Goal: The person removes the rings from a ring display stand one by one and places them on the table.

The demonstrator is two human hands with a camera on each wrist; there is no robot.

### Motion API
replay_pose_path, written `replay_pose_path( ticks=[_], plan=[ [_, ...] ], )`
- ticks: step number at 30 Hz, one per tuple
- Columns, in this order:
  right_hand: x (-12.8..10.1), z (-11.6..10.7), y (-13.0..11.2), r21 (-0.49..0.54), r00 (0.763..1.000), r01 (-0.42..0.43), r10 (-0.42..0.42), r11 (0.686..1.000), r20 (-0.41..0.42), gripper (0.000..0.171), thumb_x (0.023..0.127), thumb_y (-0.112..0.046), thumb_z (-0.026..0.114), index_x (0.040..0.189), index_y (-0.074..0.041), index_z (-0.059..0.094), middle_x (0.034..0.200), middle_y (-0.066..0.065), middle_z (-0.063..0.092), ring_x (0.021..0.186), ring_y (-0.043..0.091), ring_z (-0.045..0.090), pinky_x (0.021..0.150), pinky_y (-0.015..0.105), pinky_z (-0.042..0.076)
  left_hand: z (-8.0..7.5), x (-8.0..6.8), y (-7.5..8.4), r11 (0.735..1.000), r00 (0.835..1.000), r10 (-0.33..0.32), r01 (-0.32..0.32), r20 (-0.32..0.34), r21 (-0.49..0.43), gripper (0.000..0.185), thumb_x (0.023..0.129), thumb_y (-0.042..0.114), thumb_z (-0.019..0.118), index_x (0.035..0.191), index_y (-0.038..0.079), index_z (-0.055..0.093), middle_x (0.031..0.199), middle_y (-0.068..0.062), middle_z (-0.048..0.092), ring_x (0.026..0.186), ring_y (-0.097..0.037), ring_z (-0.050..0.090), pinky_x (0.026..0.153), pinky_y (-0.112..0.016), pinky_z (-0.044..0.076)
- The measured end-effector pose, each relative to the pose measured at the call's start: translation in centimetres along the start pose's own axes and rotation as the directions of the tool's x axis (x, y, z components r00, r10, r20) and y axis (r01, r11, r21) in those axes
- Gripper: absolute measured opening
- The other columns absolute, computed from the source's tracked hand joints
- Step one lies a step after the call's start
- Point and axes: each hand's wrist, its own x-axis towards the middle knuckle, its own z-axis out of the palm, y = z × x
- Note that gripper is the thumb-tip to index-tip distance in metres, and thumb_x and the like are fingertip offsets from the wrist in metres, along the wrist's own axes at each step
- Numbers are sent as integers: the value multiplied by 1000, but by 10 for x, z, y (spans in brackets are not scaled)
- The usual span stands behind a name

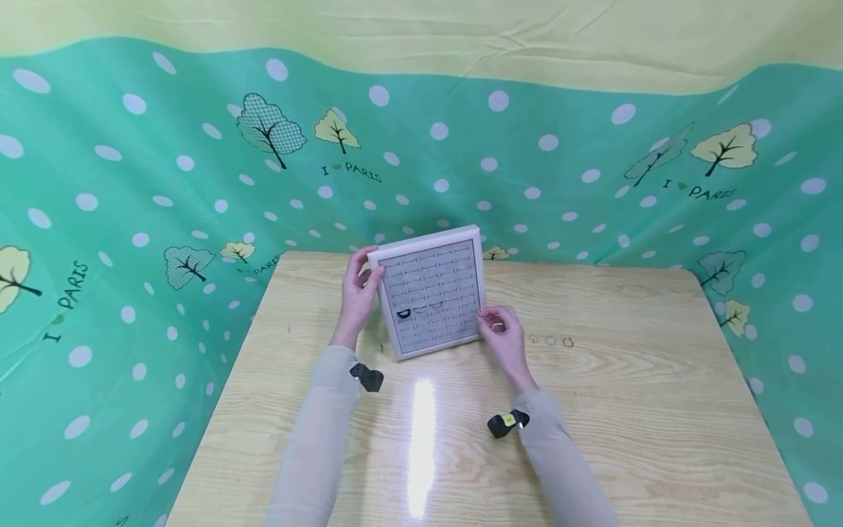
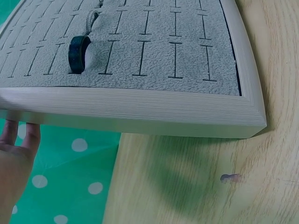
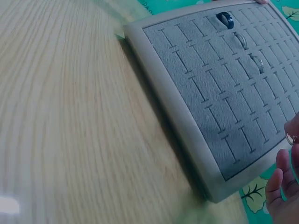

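Observation:
A ring display tray (image 1: 431,329) with a pale frame and grey slotted padding is tilted up on the table. My left hand (image 1: 358,296) grips its upper left edge; in the left wrist view only some fingers (image 2: 32,137) show, against the frame's side. Three rings sit in one row of slots: a black ring (image 3: 225,20), then a silver ring (image 3: 240,40) and another silver ring (image 3: 257,64). Beside the tray's right edge, my right hand (image 1: 503,340) pinches a small shiny ring (image 3: 290,138) between thumb and finger, over the padding's border.
More rings lie in a line on the wooden table (image 1: 632,410), right of my right hand, among them a darker ring (image 1: 568,342). A green dotted cloth (image 1: 461,157) hangs behind and at both sides. A dark mark (image 2: 230,178) shows on the tabletop near the tray.

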Motion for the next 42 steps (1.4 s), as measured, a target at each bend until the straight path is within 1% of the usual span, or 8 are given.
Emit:
replay_pose_path(
  ticks=[7,12,19,25,29,36,39,42],
  plan=[
    [2,-12,46,-30,995,-92,90,995,-37,11,84,3,67,95,4,67,98,13,56,81,18,51,69,18,44,-1,-1,-1,1000,1000,-13,13,-6,2,39,96,0,55,134,-2,43,123,-10,49,93,-22,58,81,-29,52],
    [-2,-24,60,-53,990,-127,124,990,-64,12,84,-2,67,96,-1,67,97,8,55,82,18,51,70,21,45,-1,-1,-2,1000,1000,-8,8,-6,5,40,96,1,55,134,-2,43,122,-8,49,93,-22,58,80,-29,52],
    [-8,-38,66,-70,986,-131,123,989,-110,13,83,1,66,96,1,67,98,9,56,83,16,51,70,19,43,-1,-1,-3,1000,1000,12,-12,-1,-3,40,96,0,55,134,-3,43,120,-7,49,92,-23,58,78,-28,52],
    [-11,-48,70,-82,986,-114,103,990,-128,13,83,4,66,96,4,67,98,12,56,81,13,51,68,15,43,-1,-1,-2,1000,1000,10,-10,4,8,40,96,0,55,135,-2,43,123,-11,49,93,-24,58,79,-29,53],
    [-13,-55,70,-79,987,-105,94,991,-131,14,83,6,66,97,7,67,100,17,57,82,16,51,68,14,42,-1,-1,0,1000,1000,3,-3,9,11,40,97,0,54,135,-2,42,125,-13,48,94,-23,58,80,-30,53],
    [-24,-69,37,-141,986,-54,31,989,-161,14,84,9,63,97,13,64,98,22,54,83,21,51,68,11,41,0,-1,0,1000,1000,-3,3,8,7,40,96,-2,54,135,-2,43,124,-13,49,96,-26,58,80,-30,54],
    [-25,-78,43,-141,984,-42,16,989,-176,13,83,11,64,97,13,64,97,22,55,81,20,51,67,12,41,0,-1,0,1000,1000,-3,3,7,3,40,96,-1,54,135,-2,43,123,-12,50,96,-27,58,80,-31,54],
    [-22,-89,63,-154,984,-38,11,987,-177,14,84,9,65,97,10,65,97,19,55,81,14,51,67,11,41,0,-1,0,1000,1000,0,0,7,-6,40,96,-2,54,135,-2,42,122,-9,50,96,-28,58,80,-31,54]
  ],
)
